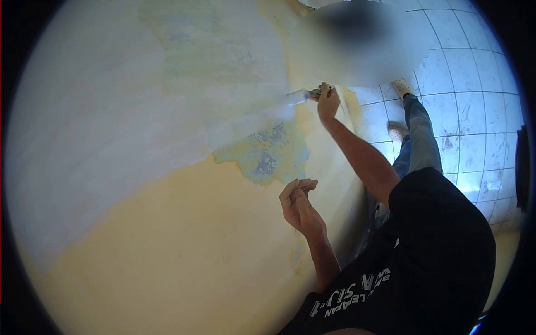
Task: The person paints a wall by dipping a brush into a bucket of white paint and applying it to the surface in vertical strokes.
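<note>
My right hand [328,103] grips the handle of a scraper [297,97], with fingers wrapped round it. Its pale blade lies against the wall [184,223], at the edge of a whitish coated area [111,128]. Closer to my body, my left hand [301,209] is half curled, thumb apart from the fingers, with nothing in it. That hand is just below a patch of flaking blue-green old paint [268,151] on the yellow surface.
White floor tiles [469,117] with dark smudges run along the right. My feet in pale clogs [402,86] stand on them near the wall's base. A large round blurred area [357,44] covers the top. Something dark [522,167] stands at the far right.
</note>
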Demonstrator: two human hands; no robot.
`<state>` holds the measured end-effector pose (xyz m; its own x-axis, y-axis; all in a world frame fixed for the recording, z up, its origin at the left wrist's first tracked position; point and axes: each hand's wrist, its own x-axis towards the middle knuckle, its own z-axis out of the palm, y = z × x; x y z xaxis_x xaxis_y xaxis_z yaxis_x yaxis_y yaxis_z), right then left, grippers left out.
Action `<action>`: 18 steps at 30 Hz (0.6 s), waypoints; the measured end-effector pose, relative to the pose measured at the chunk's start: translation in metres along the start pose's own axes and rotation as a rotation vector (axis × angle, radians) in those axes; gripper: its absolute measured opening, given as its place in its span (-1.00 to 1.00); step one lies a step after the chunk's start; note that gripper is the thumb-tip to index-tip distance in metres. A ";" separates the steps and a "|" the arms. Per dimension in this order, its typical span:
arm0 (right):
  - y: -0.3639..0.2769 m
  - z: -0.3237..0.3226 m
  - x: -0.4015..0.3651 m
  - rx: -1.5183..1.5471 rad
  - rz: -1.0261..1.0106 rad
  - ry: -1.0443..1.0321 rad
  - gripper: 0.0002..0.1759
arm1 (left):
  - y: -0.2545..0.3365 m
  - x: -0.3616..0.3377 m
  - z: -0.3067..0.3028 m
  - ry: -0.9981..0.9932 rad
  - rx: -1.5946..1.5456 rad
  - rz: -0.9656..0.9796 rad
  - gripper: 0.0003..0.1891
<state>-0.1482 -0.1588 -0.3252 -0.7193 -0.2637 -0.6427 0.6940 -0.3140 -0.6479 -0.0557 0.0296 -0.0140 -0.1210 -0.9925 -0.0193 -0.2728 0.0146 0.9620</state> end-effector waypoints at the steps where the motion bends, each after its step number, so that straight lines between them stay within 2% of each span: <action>1: 0.006 -0.007 0.010 -0.126 -0.052 0.021 -0.63 | 0.000 -0.001 -0.003 0.010 0.008 -0.010 -0.72; 4: 0.015 -0.013 0.027 -0.155 -0.093 0.055 -0.64 | -0.005 -0.004 -0.010 0.024 0.027 -0.030 -0.72; 7: 0.000 0.004 0.005 -0.299 -0.140 -0.078 -0.64 | -0.011 -0.001 -0.010 0.011 0.026 -0.055 -0.72; 9: -0.018 0.026 -0.029 -0.172 -0.114 -0.199 -0.62 | -0.010 0.002 -0.005 -0.009 0.012 -0.051 -0.72; 11: -0.077 0.039 -0.068 -0.050 -0.009 -0.270 -0.59 | -0.006 0.006 0.002 -0.029 0.010 -0.037 -0.72; 15: -0.107 0.032 -0.077 0.306 0.207 -0.185 -0.58 | 0.003 0.009 0.000 -0.046 0.018 -0.011 -0.71; 18: -0.080 0.019 -0.056 0.232 0.147 -0.080 -0.59 | 0.013 0.010 -0.001 -0.028 0.025 -0.003 -0.71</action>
<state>-0.1643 -0.1359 -0.2299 -0.6178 -0.3903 -0.6826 0.7722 -0.4651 -0.4330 -0.0594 0.0201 -0.0018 -0.1465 -0.9887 -0.0303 -0.2973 0.0148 0.9547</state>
